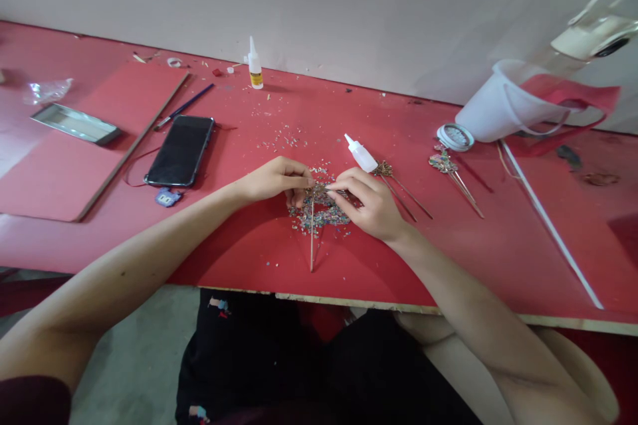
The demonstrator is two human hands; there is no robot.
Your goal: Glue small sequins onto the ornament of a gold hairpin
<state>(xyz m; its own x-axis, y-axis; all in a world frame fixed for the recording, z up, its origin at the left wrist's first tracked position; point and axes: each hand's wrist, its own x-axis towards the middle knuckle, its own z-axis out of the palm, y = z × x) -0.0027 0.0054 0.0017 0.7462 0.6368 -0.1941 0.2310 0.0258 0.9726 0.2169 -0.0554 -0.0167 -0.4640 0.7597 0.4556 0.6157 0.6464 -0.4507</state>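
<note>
Between my two hands is a hairpin [312, 232] with an ornate metal head, its long prong pointing toward the table's front edge. My left hand [282, 179] is closed, pinching the head from the left. At the head's other side, my right hand [366, 202] has its fingers pinched together; whatever tiny thing they hold is too small to make out. Beneath the hands lies a spread of small glittering shell-like chips [326, 212]. A white glue bottle [362, 155] lies tipped just beyond my right hand, touching or close to a second hairpin [401, 192].
Farther right lies a decorated hairpin [456, 176] near a small round container [455, 137] and a tipped white bucket [498, 103]. An upright glue bottle [256, 73] stands at the back. Leftward are a phone [180, 149], a brush [184, 107], a board [54, 179] and a narrow box [74, 123].
</note>
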